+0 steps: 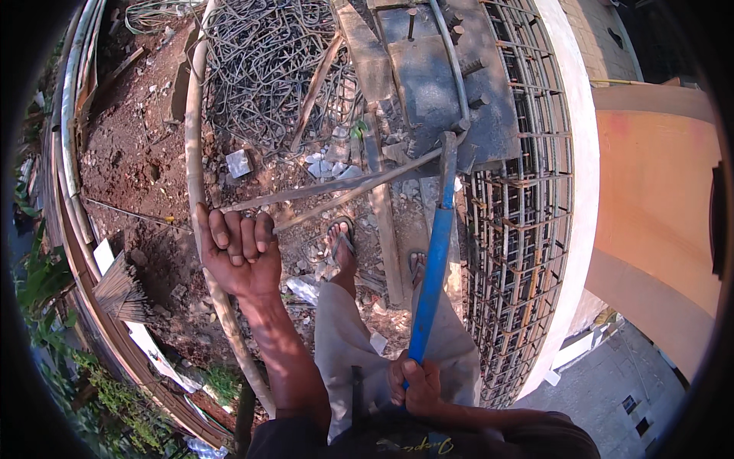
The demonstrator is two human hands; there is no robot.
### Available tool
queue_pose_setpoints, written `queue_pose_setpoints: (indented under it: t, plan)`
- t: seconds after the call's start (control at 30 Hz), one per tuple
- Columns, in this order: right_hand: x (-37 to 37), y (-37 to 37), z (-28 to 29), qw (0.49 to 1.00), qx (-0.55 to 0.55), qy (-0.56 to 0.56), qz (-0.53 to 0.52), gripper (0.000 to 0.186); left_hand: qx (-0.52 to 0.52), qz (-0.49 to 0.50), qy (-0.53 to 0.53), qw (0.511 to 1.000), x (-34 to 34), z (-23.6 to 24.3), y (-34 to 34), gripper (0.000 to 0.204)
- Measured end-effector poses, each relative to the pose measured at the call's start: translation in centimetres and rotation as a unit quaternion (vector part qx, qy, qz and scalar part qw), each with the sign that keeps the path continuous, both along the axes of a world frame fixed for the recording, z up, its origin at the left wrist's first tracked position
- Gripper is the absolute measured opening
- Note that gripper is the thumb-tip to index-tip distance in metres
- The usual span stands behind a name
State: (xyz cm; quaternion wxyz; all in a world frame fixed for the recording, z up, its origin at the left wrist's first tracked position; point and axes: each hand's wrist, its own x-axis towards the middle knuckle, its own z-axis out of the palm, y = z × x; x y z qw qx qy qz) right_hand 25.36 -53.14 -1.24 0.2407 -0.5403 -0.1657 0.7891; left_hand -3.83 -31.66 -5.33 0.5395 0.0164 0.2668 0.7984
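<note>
My left hand [238,256] is raised beside the long bamboo pole [195,122], fingers curled into the palm; what they hold, if anything, is hidden. My right hand [413,382] grips the lower part of a blue pipe [433,268] in front of my legs. The pipe's bare metal head [449,141] meets a dark bench [417,84] with several upright metal pins and a bar along it. Two pale strips of wood [344,199] slant from near the bench toward my left hand.
A tangled heap of rebar [275,61] lies ahead. Long rebar cages [512,252] run along a white edge [573,191] at right, beside an orange panel [650,176]. My sandalled feet [340,241] stand on rubble beside planks [390,260]. Poles, sticks [122,291] and plants line the left.
</note>
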Motion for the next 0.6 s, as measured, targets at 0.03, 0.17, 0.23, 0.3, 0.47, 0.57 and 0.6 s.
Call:
queue_pose_setpoints:
  t: [0.03,0.17,0.23,0.3,0.47,0.57,0.6]
  plan:
    - [-2.1,0.1,-0.4,0.999,-0.004,0.041,-0.035,0.049,0.008,-0.021,0.014,1.000,-1.3,0.0,1.3,0.062]
    - [-12.7,2.9,0.9,0.954,-0.039,0.182,-0.234,0.049,0.044,-0.121,0.052,0.990,-5.0,0.4,7.3,0.062]
    - [-15.7,4.1,1.1,0.959,-0.019,0.140,-0.246,0.049,0.043,-0.177,0.055,0.982,-6.3,0.9,10.7,0.061]
    - [-17.7,5.0,0.4,0.968,0.003,0.091,-0.232,0.048,-0.037,-0.137,0.000,0.990,-5.9,0.5,10.6,0.055]
    - [-12.1,3.4,-0.2,0.979,-0.041,-0.059,-0.193,0.046,-0.110,-0.108,-0.068,0.986,-4.2,-0.5,4.8,0.037]
    - [-11.2,3.4,3.1,0.979,-0.009,-0.124,-0.163,0.044,-0.224,-0.100,-0.043,0.968,-1.6,3.8,4.8,0.036]
    - [-10.8,3.8,4.4,0.977,0.000,-0.146,-0.154,0.043,-0.248,-0.124,-0.025,0.961,-1.2,3.9,4.5,0.038]
